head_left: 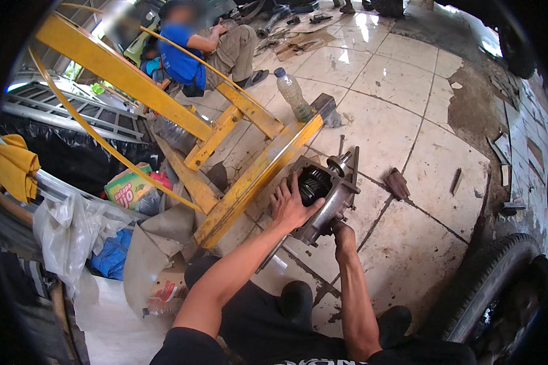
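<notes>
A metal gearbox [324, 220] with an open top lies on the tiles before me, and dark toothed gears [314, 184] show inside it. At its far end a shaft sticks out of a flange. My left hand [290, 208] grips the near left side of the housing, thumb over the rim and fingers spread along the wall. Against the lower right side, my right hand [343, 236] is closed, its fingers curled in and partly hidden by the housing. What it holds, if anything, does not show.
A yellow steel frame [259, 176] stands close on the left, with a plastic bottle [293, 94] near its end. Metal pieces [397, 184] lie to the right. A tyre [493, 286] is at lower right. A person in blue [182, 58] sits at the back left.
</notes>
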Action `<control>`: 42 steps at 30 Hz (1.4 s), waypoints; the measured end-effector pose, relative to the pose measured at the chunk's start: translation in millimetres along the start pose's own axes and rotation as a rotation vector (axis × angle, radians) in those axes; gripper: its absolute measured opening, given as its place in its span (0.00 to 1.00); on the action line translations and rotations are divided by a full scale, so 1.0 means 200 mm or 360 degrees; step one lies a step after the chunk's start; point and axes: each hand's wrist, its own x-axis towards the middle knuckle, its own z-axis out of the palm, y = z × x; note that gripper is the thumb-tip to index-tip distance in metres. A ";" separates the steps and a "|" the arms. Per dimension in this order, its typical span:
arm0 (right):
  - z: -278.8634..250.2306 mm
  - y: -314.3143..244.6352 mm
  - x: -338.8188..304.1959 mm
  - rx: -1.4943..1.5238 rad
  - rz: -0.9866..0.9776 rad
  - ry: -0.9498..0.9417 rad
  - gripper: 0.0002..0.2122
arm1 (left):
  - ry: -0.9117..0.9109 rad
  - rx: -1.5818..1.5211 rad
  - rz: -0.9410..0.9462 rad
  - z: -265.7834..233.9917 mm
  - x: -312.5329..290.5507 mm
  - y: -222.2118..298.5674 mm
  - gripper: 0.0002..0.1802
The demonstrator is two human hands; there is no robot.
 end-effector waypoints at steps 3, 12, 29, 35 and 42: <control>-0.02 0.10 0.08 0.0079 -0.0050 0.0017 0.12 | -0.0013 -0.0051 0.0023 -0.01 0.03 0.03 0.63; 0.03 0.10 0.10 -0.0071 -0.0045 0.0140 0.16 | -0.0008 -0.0015 0.0021 0.01 0.04 0.03 0.64; 0.00 0.10 0.12 -0.0339 -0.0005 0.0067 0.24 | -0.0047 0.0015 -0.0004 0.02 0.03 0.02 0.63; 0.13 0.14 -0.03 -0.0439 -0.0232 0.0375 0.26 | -0.0056 0.0025 -0.0001 0.03 0.01 0.01 0.62; 0.15 0.03 -0.10 -0.0576 -0.0216 0.0431 0.24 | -0.0014 0.0078 -0.0002 0.04 0.02 0.01 0.61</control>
